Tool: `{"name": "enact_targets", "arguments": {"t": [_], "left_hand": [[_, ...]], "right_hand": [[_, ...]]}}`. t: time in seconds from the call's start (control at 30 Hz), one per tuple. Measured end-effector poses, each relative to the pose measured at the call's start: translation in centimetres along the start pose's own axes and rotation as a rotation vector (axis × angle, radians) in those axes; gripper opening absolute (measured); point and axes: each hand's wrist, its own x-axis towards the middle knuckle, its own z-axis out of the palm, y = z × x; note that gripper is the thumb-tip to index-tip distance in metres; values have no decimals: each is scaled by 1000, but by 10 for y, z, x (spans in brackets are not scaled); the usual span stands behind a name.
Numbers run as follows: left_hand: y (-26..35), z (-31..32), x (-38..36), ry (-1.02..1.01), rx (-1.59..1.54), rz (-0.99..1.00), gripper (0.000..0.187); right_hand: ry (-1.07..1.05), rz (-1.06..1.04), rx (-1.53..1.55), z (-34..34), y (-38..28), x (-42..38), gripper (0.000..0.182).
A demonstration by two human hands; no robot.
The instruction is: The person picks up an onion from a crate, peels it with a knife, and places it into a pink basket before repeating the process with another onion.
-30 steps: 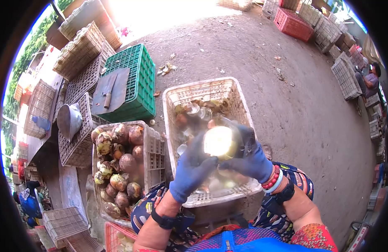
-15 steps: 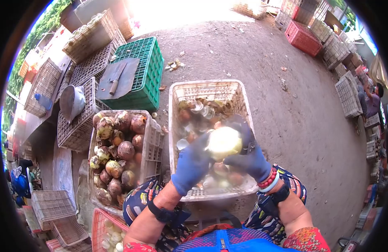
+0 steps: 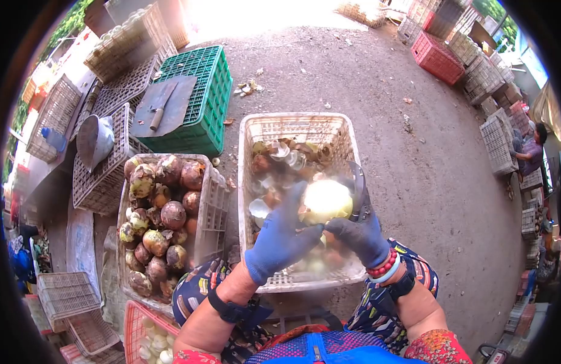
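A pale, peeled onion (image 3: pixel 326 202), overexposed on top, is held above the whitish crate (image 3: pixel 357 264) in front of me. My left hand (image 3: pixel 282 239), in a blue glove, is wrapped around the onion's left side. On the other side, my right hand (image 3: pixel 360 236), also gloved, grips a knife (image 3: pixel 359 185) with a dark curved blade that stands along the onion's right edge. Both thumbs meet just below the onion. Inside the crate under my hands lie onion skins (image 3: pixel 286 155) and some onions, partly blurred and hidden.
Unpeeled onions (image 3: pixel 173 215) fill a crate at my left. A red crate (image 3: pixel 132 330) of peeled onions stands nearer me. Another knife (image 3: pixel 159 115) lies on a green crate (image 3: pixel 214 97), beside a metal bowl (image 3: pixel 97 142). A person (image 3: pixel 529 150) sits at far right among stacked crates.
The onion has turned a little between my hands, and the knife's blade shows more clearly at its right. The whole view has shifted slightly.
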Motion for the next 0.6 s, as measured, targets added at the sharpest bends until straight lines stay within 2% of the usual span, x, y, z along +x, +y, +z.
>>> {"name": "enact_targets", "arguments": {"t": [0.13,0.2,0.3,0.43,0.53,0.6], "left_hand": [[-5,0,0,7,-26,-70,77],[-2,1,0,11,-59,-81,75],[-20,4,-3,40,107,-12,70],[-23,11,-3,90,76,3,63],[-16,1,-1,93,167,10,56],[-15,-4,0,100,207,-20,49]], "right_hand": [[0,76,-39,3,-1,0,115],[-5,50,-35,4,0,1,113],[15,68,-27,0,5,2,112],[4,154,-62,-5,-4,2,111],[38,104,20,1,-6,0,103],[-4,184,100,-11,2,3,96]]}}
